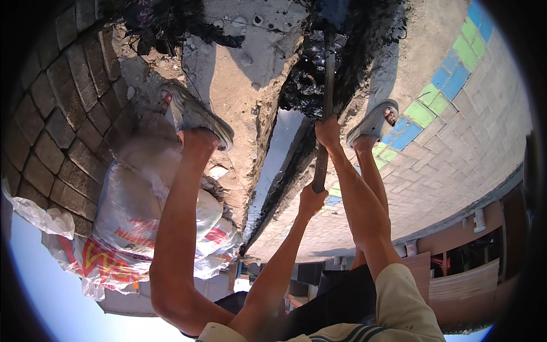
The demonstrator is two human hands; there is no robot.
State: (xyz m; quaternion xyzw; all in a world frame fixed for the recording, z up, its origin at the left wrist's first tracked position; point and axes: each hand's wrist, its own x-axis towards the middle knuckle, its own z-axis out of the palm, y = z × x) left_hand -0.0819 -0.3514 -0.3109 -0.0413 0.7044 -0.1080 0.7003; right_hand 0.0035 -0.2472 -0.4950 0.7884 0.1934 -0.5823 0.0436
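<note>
My left hand (pixel 312 201) is wrapped round the lower end of a long, worn wooden handle (pixel 329 74). Farther up the same handle, my right hand (pixel 327 132) grips it too. The handle runs away from me along a narrow drain (pixel 278 157) between two concrete edges. Its far end meets a bluish patch at the top of the view; whether that is a tool head or water cannot be made out. Below the handle's far half lies wet, shiny black sludge (pixel 307 77). Nearer to me, the drain's water reflects the sky.
My feet in grey clogs, the left shoe (pixel 194 114) and right shoe (pixel 373 122), straddle the drain. White printed sacks (pixel 128 211) are piled at left beside grey paving blocks (pixel 68 102). Black muck (pixel 165 25) lies on the far left bank. Green and blue painted pavers (pixel 420 114) line the right.
</note>
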